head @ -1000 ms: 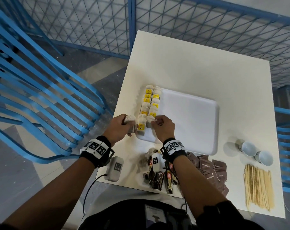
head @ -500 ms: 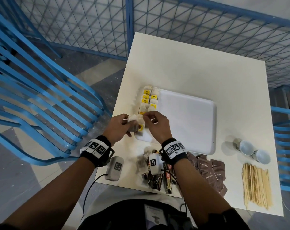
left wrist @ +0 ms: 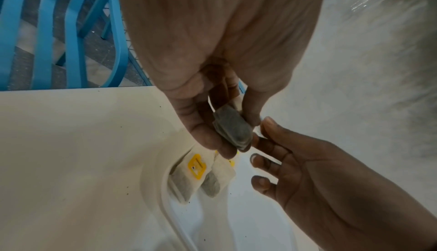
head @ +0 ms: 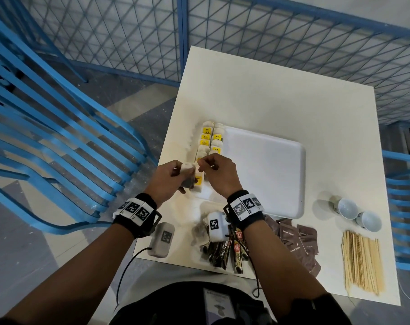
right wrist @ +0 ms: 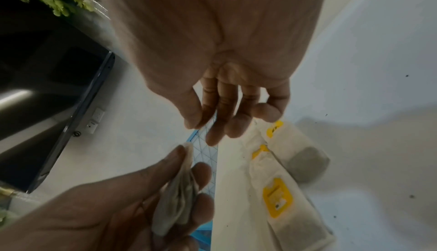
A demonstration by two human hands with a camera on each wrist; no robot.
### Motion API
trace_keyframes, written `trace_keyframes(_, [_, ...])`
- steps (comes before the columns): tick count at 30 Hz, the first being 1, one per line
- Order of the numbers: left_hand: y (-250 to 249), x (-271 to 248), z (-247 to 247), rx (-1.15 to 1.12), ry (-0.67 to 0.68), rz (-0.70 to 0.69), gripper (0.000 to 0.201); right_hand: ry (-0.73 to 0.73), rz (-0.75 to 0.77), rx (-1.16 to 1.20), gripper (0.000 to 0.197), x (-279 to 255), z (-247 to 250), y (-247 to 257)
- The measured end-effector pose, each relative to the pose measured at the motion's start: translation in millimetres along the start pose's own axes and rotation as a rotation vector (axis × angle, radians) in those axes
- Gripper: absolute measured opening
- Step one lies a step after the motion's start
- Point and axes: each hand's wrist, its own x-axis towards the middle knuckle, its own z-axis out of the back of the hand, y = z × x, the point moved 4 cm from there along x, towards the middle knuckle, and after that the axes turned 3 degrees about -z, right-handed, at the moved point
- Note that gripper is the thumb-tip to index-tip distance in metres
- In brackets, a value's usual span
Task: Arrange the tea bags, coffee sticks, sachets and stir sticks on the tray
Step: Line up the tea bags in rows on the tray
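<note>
My left hand [head: 176, 175] holds a small stack of tea bags [head: 187, 171] upright between thumb and fingers [left wrist: 208, 139], just above the near left corner of the white tray [head: 265, 174]. The stack [left wrist: 232, 130] shows grey through its paper. My right hand [head: 213, 171] reaches in from the right with loosely extended fingers [right wrist: 214, 124], the tips close beside the held bags [right wrist: 175, 199] and holding nothing that I can see. Two columns of yellow-tagged tea bags [head: 211, 139] lie along the tray's left side.
On the table's [head: 269, 97] near edge lie loose tea bags [head: 199, 231], dark coffee sticks [head: 225, 252], brown sugar sachets [head: 298, 240] and wooden stir sticks [head: 361, 261]. Two white cups [head: 346, 207] stand right of the tray. Blue chairs [head: 58, 137] flank the table.
My right hand left the tea bag it was setting at the row's near end and moved left and up to the stack held in my left hand.
</note>
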Motion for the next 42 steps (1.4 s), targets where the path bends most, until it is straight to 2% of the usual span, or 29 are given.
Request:
trace_keyframes(3, [-1, 1, 1, 0.025, -0.016, -0.006, 0.025, 0.076, 0.0, -0.112, 0.023, 0, -4, 2])
trace_keyframes(5, [-1, 1, 2, 0.035, -0.029, 0.002, 0.025, 0.091, 0.018, -0.103, 0.02, 1, -5, 3])
trace_keyframes(12, [-5, -2, 6, 0.035, -0.026, 0.036, 0.046, 0.064, 0.025, 0.017, 0.004, 1, -5, 5])
trace_keyframes(15, [-5, -2, 6, 0.047, -0.019, 0.036, 0.037, 0.059, 0.052, 0.023, 0.005, 0, -4, 7])
trace_keyframes(21, [-8, -5, -1, -0.005, 0.042, 0.048, 0.03, -0.048, 0.056, 0.026, 0.005, 0, 1, 9])
trace_keyframes(25, [-6, -4, -1, -0.013, 0.049, 0.036, 0.025, 0.017, -0.016, 0.043, 0.011, 0, -2, 7])
trace_keyframes(35, [-8, -7, -6, -0.011, 0.138, 0.044, 0.022, -0.068, 0.136, 0.07, 0.005, -2, 4, 15])
trace_keyframes(37, [-8, -6, -6, -0.018, 0.126, 0.032, 0.019, -0.061, 0.128, 0.071, 0.007, -2, 6, 14])
trace_keyframes(39, [-7, -6, -6, -0.029, 0.104, 0.026, 0.016, -0.018, 0.055, 0.035, 0.013, -2, 7, 9])
trace_keyframes(42, [-5, -5, -7, -0.042, 0.092, 0.03, 0.023, 0.08, -0.01, -0.042, 0.011, -1, 5, 0])
